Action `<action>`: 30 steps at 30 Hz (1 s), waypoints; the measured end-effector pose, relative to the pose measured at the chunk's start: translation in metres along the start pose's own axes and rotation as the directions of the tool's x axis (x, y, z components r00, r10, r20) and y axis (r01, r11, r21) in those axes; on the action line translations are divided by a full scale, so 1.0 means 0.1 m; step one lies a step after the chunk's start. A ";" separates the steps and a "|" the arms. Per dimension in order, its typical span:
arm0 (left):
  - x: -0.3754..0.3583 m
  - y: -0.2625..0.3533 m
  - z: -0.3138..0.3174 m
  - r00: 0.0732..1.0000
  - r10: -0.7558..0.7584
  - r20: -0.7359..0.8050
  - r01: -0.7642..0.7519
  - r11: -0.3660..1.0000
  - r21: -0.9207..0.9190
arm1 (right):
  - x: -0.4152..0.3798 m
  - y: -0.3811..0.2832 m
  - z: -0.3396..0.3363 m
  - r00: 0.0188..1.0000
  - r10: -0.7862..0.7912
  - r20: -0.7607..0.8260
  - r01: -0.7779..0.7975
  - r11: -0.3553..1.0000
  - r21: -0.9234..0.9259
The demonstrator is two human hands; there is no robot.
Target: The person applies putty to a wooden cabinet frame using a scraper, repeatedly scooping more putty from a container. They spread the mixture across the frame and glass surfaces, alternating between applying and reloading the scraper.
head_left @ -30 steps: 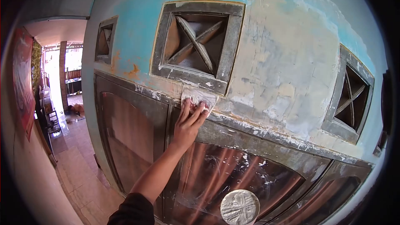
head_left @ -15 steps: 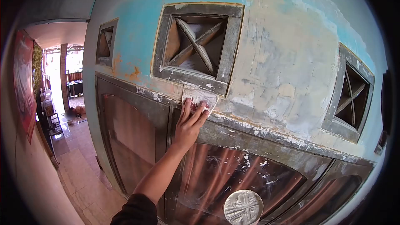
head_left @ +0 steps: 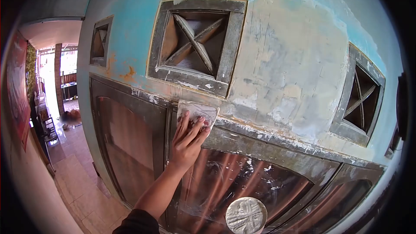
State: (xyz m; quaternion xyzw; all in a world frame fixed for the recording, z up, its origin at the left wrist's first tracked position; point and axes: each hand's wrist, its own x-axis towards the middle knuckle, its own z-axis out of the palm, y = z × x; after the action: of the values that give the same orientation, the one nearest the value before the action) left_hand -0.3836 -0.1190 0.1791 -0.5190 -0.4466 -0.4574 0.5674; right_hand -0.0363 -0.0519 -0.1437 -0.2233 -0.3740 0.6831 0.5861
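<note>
My left hand (head_left: 187, 141) reaches up from the bottom with its fingers pressed on a flat putty scraper (head_left: 207, 108). The scraper's face is smeared white, with reddish patches. It lies against the ledge just under the middle vent frame (head_left: 188, 81); my left thumb is hidden. At the bottom, a round tub of white putty (head_left: 246, 215) shows a grooved surface. Only a sliver of skin appears at its lower edge, where my right hand seems to hold it; the rest is out of frame.
A patched beige wall area (head_left: 290, 52) lies right of the middle vent, beside turquoise paint (head_left: 130, 30). Another crossed vent (head_left: 359, 97) is at right. Below are dark wooden window frames with putty-flecked glass (head_left: 242, 177). A tiled passage (head_left: 82, 177) runs along the left.
The scraper and my left hand have moved slightly left and down, away from the vent frame's lower edge. The whole view has shifted a little, so the wall and tub appear further left.
</note>
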 end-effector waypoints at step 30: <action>0.13 -0.30 0.26 0.993 0.104 0.064 -0.096 0.988 -0.118 | 0.05 -0.05 0.17 0.991 0.026 0.133 -0.036 0.997 0.070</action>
State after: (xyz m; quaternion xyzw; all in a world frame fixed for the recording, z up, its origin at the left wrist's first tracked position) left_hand -0.4116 -0.0952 0.1988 -0.5883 -0.4123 -0.4349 0.5429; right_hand -0.0471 -0.0516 -0.1287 -0.1622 -0.3833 0.7186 0.5572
